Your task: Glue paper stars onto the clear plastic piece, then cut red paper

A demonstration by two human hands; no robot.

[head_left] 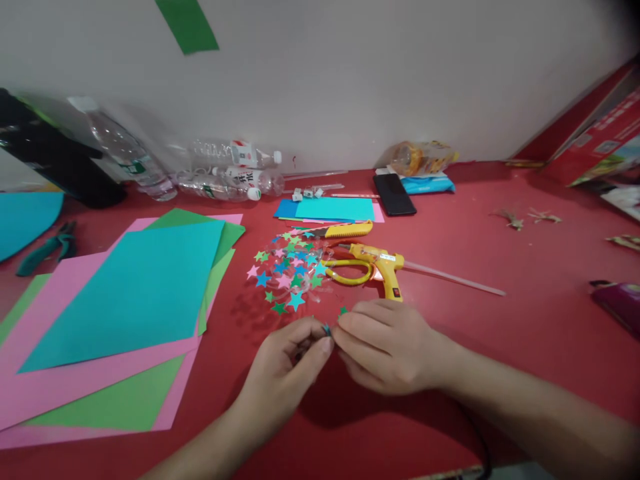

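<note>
Though fingertips hide most of it, left hand (285, 373) and right hand (385, 347) pinch a blue scrap (327, 329) by the table's (525, 333) front edge.

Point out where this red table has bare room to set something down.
Widest bare patch: table right of the glue gun, between the phone and the purple item. A narrower strip lies between the paper sheets and left hand. Crowded: stars, scissors and knife just beyond the right hand.

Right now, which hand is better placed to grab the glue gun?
Right, likely: the right hand lies just short of the glue gun, the left hand nearer the paper stars. Both pinch a small blue piece.
</note>
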